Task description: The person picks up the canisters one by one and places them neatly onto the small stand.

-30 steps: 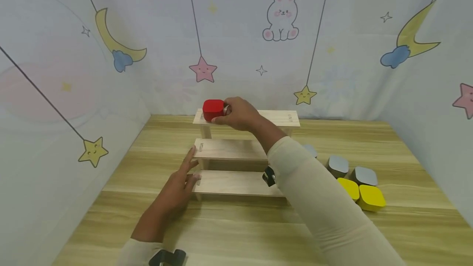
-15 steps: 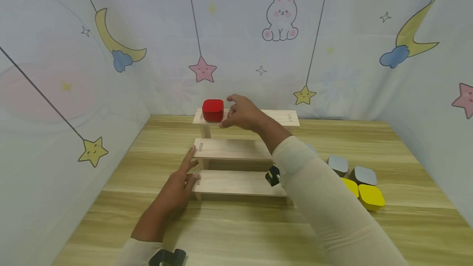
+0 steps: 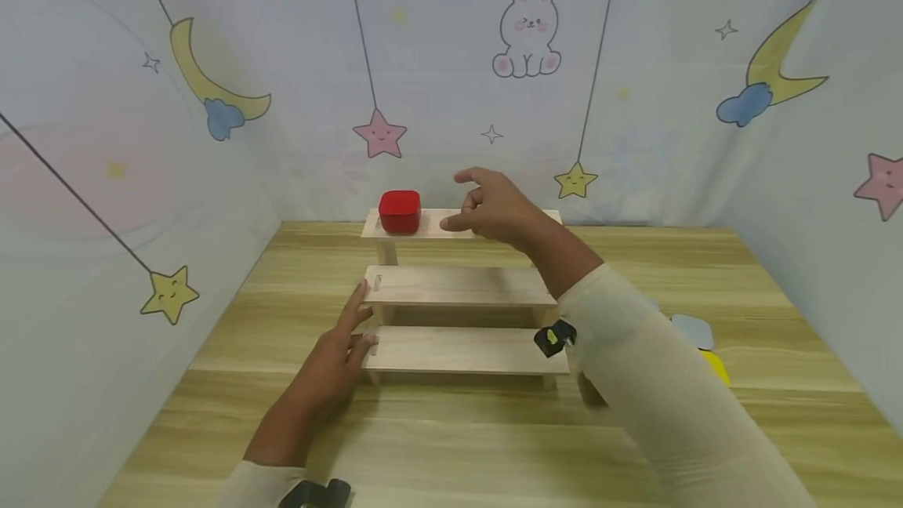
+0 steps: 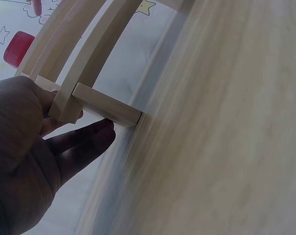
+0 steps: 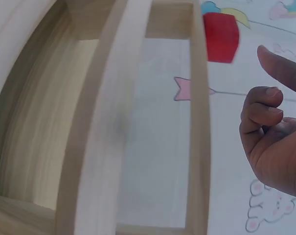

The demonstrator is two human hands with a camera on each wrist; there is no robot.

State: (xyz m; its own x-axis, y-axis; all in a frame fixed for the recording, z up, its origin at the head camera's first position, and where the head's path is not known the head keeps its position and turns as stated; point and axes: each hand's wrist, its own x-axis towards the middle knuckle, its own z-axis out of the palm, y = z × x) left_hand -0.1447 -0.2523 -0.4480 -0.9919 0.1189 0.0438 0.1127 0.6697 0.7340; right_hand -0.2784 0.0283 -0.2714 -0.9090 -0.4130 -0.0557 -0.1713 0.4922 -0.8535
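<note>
On the top shelf [image 3: 432, 223], near its left end, sits the red block [image 3: 400, 212], freed: the right hand [image 3: 502, 206], thumb and forefinger spread round nothing, has drawn away rightward, so this placement looks finished. The left hand [image 3: 335, 363], fingers loosely extended, touches the left edges of the 2 lower shelves [image 3: 462, 350].
</note>
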